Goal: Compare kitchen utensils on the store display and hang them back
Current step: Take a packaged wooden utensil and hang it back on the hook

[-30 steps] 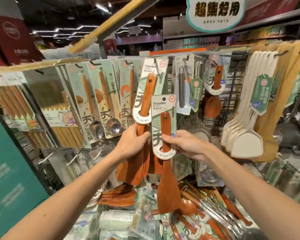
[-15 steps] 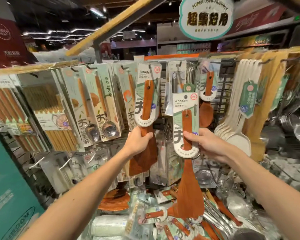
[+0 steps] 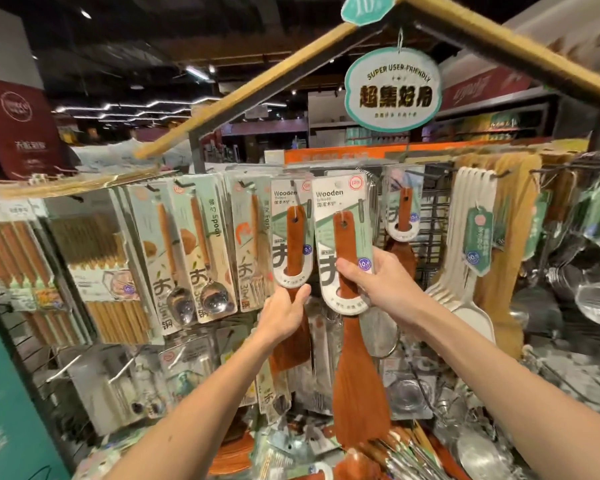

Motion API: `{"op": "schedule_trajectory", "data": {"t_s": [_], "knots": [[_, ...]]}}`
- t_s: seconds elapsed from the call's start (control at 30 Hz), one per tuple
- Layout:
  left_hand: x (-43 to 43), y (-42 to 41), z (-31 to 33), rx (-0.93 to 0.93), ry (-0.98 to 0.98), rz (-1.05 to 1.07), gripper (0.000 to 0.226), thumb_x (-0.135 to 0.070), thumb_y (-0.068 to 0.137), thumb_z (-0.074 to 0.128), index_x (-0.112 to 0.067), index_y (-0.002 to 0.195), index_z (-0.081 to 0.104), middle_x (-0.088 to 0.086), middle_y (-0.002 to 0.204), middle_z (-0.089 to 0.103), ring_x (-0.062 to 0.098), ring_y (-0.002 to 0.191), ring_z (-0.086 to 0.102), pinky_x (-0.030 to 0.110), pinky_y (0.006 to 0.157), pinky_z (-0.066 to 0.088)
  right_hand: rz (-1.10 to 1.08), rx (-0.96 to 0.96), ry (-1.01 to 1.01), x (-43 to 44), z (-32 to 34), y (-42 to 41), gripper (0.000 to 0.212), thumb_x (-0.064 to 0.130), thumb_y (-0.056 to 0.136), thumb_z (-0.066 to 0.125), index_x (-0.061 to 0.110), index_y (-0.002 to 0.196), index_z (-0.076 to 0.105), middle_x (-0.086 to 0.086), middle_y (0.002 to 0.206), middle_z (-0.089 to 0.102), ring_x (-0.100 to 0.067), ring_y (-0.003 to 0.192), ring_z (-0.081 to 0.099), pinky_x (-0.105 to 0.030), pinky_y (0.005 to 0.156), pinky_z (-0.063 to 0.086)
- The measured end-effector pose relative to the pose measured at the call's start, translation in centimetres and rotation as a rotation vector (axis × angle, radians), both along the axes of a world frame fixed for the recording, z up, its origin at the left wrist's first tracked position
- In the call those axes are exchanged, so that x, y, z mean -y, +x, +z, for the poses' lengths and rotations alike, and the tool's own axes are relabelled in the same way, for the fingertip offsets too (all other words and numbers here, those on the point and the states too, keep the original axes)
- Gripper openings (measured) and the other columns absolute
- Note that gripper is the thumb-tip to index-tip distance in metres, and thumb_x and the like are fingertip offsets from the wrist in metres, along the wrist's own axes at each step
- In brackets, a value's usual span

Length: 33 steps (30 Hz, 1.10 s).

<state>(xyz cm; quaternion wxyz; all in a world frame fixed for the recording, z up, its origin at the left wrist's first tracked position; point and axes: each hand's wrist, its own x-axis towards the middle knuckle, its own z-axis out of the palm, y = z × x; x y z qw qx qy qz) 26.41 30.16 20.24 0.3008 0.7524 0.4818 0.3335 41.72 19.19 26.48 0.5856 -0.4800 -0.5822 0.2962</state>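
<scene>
Two wooden spatulas on "Wooden" cards are up at the display's top rail. My left hand (image 3: 284, 311) grips the handle of the left spatula (image 3: 293, 244), whose card hangs among others on its hook. My right hand (image 3: 378, 282) holds the right spatula (image 3: 355, 382) by its handle and card, raised so the card top is level with the hooks. Its broad brown blade hangs down over the bin. Whether this card is on a hook cannot be seen.
Carded spoons (image 3: 207, 251) and a fork hang to the left, chopstick packs (image 3: 94, 251) further left. White rice paddles (image 3: 465, 271) and metal ladles (image 3: 596, 296) hang at right. A bin of loose utensils (image 3: 406, 448) lies below. A round sign (image 3: 394, 90) hangs overhead.
My right hand has lifted its spatula from mid-height up to the hook row beside the left one. My left hand kept its grip on the hanging spatula. The camera tilted upward.
</scene>
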Motion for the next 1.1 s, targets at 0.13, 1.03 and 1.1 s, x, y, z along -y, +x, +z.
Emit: {"op": "schedule_trajectory", "data": {"t_s": [0.13,1.03,1.1], "knots": [[0.2,-1.2,0.3,-0.048,-0.005,0.056,0.064,-0.039,0.095,0.063,-0.015,0.149,0.037,0.006,0.150,0.050,0.029,0.139,0.045,0.038,0.109,0.039,0.009,0.038,0.025,-1.5,1.4,-1.9,0.026,0.020,0.094,0.065,0.013,0.119,0.064,0.001,0.105,0.076,-0.011,0.090,0.073,-0.020,0.072,0.055],[-0.1,-1.1,5.6,0.226,0.368,0.088,0.051,-0.024,0.106,0.045,-0.023,0.154,0.029,0.008,0.143,0.054,0.024,0.132,0.047,0.029,0.099,0.030,-0.109,0.049,-0.090,-8.3,-0.8,-4.0,0.023,0.035,0.091,0.069,0.021,0.107,0.060,-0.001,0.106,0.071,-0.014,0.094,0.068,-0.033,0.080,0.055],[-0.8,-0.8,6.1,0.221,0.370,0.128,0.047,-0.018,0.105,0.045,-0.021,0.151,0.033,0.005,0.131,0.058,0.021,0.115,0.050,0.020,0.086,0.027,-0.108,0.174,-0.126,-8.6,-0.9,-4.3,0.024,0.035,0.094,0.064,0.021,0.112,0.058,-0.001,0.110,0.070,-0.018,0.098,0.067,-0.037,0.086,0.055]]}}
